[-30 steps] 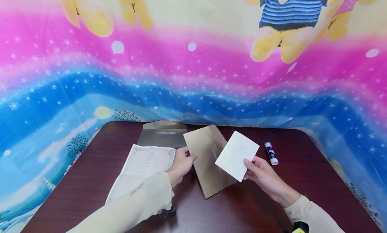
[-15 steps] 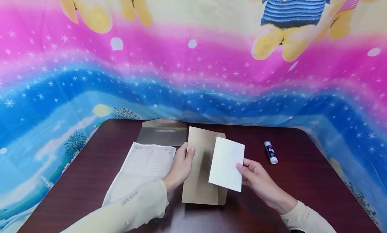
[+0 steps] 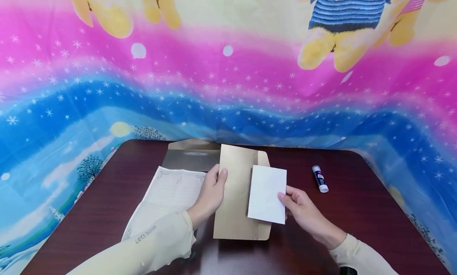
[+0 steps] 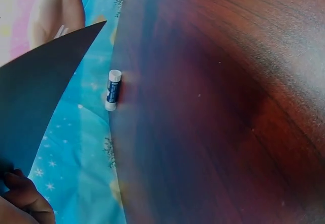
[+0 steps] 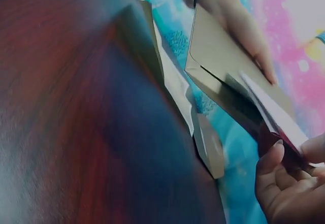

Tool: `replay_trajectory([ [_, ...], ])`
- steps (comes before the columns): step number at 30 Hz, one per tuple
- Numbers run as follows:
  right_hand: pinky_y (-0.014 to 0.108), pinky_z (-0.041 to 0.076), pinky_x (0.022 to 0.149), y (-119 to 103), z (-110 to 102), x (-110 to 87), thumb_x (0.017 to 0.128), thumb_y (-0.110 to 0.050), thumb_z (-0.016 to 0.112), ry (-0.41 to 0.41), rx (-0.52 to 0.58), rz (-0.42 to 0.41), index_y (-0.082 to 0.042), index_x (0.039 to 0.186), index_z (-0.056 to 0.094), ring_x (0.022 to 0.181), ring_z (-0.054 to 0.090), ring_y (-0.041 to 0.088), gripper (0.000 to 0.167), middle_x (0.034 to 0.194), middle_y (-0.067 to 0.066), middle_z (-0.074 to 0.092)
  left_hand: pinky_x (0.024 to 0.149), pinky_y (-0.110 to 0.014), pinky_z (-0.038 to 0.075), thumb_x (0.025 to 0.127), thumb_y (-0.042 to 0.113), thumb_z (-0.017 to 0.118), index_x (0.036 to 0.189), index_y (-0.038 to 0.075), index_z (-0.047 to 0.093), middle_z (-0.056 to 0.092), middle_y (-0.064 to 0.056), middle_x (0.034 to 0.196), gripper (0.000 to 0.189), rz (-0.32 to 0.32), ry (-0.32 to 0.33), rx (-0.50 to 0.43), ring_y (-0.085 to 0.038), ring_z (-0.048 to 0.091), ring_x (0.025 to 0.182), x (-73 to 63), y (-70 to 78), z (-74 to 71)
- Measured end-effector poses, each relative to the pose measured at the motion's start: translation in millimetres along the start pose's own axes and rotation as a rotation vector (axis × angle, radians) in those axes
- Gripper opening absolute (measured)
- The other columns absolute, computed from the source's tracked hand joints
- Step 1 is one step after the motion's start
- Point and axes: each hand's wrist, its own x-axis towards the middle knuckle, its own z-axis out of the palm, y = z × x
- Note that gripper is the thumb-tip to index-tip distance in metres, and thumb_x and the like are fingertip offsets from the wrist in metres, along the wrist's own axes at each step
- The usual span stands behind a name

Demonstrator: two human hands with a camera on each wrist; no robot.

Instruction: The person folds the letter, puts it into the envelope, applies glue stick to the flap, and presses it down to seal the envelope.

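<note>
My left hand [image 3: 210, 191] pinches the left edge of a brown paper envelope [image 3: 233, 203], thumb on its face, and holds it on end above the table. The envelope's flap lies along its right side. A folded white paper [image 3: 267, 193] is pinched by its right edge in my right hand [image 3: 308, 211], overlapping the envelope's flap side in the head view. From the right wrist view, the folded paper [image 5: 269, 109] has its far edge right at the envelope's opening, beside the flap [image 5: 213, 41]. The left wrist view shows the dark back of the envelope [image 4: 40, 82].
A printed sheet with an ornate border [image 3: 164, 199] lies on the dark red table [image 3: 357, 219] at the left. Behind it lies a second envelope [image 3: 192, 158] with its flap up. A glue stick [image 3: 319, 179] lies at the right. A patterned cloth [image 3: 228, 88] hangs behind the table.
The envelope has turned from a slant to nearly upright. The folded white paper has also straightened and moved slightly left, over the envelope's flap side. Both hands have kept their hold.
</note>
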Motion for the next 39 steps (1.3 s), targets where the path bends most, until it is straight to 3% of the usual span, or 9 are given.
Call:
replay_trajectory([
  [6,0.027,0.051,0.056,1.9,-7.2,2.0,0.109,-0.015,0.042,0.001,-0.107,-0.028,0.015,0.135,0.047,0.070,0.063,0.008,0.040,0.107,0.028,0.071,0.077,-0.030,0.055,0.111,0.019,0.036,0.119,0.003,0.058,0.071,-0.016,0.097,0.029,-0.005,-0.015,-0.006,-0.014,0.070,0.080,-0.1,4.5,-1.9],
  [20,0.029,0.051,0.053,7.6,-10.2,3.7,0.108,-0.012,0.044,-0.004,-0.134,-0.041,0.015,0.136,0.048,0.062,0.061,0.009,0.039,0.103,0.026,0.073,0.076,-0.027,0.052,0.111,0.018,0.036,0.119,0.000,0.058,0.068,-0.018,0.101,0.030,0.038,-0.007,0.032,-0.012,0.064,0.083,-2.2,-0.7,-5.0],
  [26,0.029,0.051,0.052,6.6,-5.0,4.2,0.107,-0.011,0.046,0.000,-0.143,-0.051,0.016,0.132,0.049,0.058,0.059,0.007,0.037,0.099,0.026,0.074,0.073,-0.025,0.048,0.110,0.017,0.037,0.112,0.001,0.059,0.062,-0.014,0.090,0.027,0.070,0.003,0.049,-0.012,0.058,0.080,-5.6,-0.8,1.4],
  [33,0.028,0.051,0.055,7.9,-5.2,6.3,0.108,-0.012,0.045,-0.012,-0.122,-0.011,0.016,0.134,0.048,0.064,0.063,0.007,0.038,0.101,0.026,0.074,0.076,-0.026,0.051,0.111,0.018,0.035,0.116,0.002,0.058,0.067,-0.016,0.099,0.029,0.040,0.000,0.033,-0.014,0.064,0.085,-6.6,-1.4,5.6],
  [39,0.028,0.058,0.068,5.8,-4.9,8.8,0.108,-0.013,0.043,-0.030,-0.079,0.017,0.015,0.137,0.047,0.082,0.072,0.009,0.040,0.111,0.027,0.073,0.079,-0.029,0.055,0.111,0.024,0.035,0.125,0.003,0.056,0.069,-0.017,0.106,0.033,0.038,-0.012,0.002,-0.019,0.070,0.091,-9.3,-3.7,8.0],
])
